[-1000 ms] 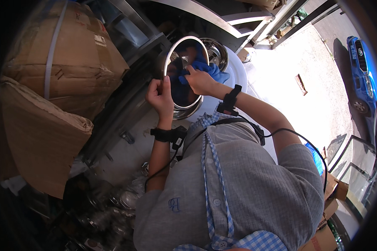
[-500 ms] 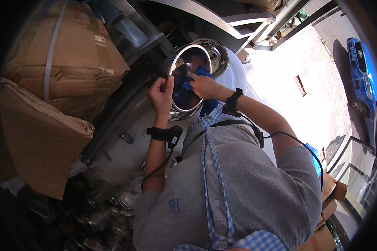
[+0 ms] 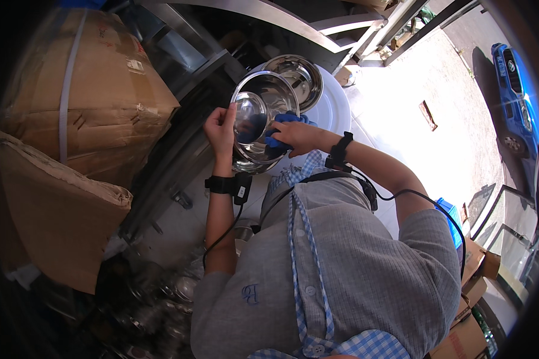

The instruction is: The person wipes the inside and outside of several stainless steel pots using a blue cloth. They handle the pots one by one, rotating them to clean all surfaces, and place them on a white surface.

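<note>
A shiny stainless steel bowl point(image 3: 251, 116) is tilted up in front of me, its round base and inner wall showing. My left hand point(image 3: 221, 133) pinches its left rim, thumb on the near face; the fingers behind are partly hidden. With my right hand point(image 3: 300, 136) I hold a crumpled blue cloth point(image 3: 275, 139) against the bowl's right side, at the rim and inner wall. Just behind stands another steel bowl point(image 3: 305, 75), open side up, on a round white surface point(image 3: 336, 107). Below the held bowl, more shiny steel rims point(image 3: 254, 166) show.
Large cardboard boxes point(image 3: 114, 90) crowd the left side, beside a metal frame point(image 3: 245, 18) across the top. Several shiny metal items point(image 3: 179, 287) lie at lower left. A blue crate point(image 3: 450, 218) and cartons point(image 3: 461, 341) stand at right, and a blue car point(image 3: 515, 96) is parked outside.
The held bowl has turned, so its base now shows inside instead of a dark reflection. My right hand and the cloth have shifted slightly right and down toward the rim.
</note>
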`<control>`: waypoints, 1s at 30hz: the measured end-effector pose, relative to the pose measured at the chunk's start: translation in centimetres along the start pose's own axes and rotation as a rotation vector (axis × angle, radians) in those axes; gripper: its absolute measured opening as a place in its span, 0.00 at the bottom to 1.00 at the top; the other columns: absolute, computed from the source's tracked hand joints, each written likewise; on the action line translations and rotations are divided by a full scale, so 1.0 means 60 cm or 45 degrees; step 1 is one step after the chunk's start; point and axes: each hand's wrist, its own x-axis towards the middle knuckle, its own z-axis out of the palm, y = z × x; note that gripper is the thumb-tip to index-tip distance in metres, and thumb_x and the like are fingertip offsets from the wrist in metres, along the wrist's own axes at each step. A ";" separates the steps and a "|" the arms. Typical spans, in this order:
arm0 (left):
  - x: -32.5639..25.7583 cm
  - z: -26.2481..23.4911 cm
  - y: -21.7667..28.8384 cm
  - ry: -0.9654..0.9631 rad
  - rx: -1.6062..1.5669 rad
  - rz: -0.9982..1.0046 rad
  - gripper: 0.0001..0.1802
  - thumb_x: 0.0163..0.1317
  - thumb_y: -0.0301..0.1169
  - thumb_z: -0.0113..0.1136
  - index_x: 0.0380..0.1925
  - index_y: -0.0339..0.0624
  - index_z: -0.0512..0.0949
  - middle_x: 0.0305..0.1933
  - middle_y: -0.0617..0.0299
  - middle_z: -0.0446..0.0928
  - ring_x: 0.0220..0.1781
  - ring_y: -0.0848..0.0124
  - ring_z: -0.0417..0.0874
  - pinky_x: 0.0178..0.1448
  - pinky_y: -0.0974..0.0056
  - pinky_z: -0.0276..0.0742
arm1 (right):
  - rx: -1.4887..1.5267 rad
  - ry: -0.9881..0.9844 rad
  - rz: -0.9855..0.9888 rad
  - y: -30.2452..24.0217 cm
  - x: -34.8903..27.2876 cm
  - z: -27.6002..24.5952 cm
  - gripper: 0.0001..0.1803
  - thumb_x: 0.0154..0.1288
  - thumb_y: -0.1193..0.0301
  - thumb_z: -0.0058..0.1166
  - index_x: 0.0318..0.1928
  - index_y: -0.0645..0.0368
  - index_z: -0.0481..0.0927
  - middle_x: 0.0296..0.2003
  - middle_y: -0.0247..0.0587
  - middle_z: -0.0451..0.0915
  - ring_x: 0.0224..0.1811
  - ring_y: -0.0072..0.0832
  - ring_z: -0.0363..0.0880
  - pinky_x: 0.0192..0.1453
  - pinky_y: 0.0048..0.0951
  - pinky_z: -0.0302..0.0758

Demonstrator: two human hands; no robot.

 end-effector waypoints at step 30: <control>-0.110 -0.127 -0.102 0.245 -0.079 -0.474 0.29 0.64 0.33 0.63 0.60 0.32 0.66 0.59 0.48 0.70 0.60 0.66 0.74 0.62 0.65 0.70 | 0.160 -0.336 -0.075 -0.030 0.068 0.056 0.29 0.40 0.60 0.67 0.41 0.67 0.77 0.40 0.57 0.79 0.43 0.51 0.80 0.50 0.43 0.77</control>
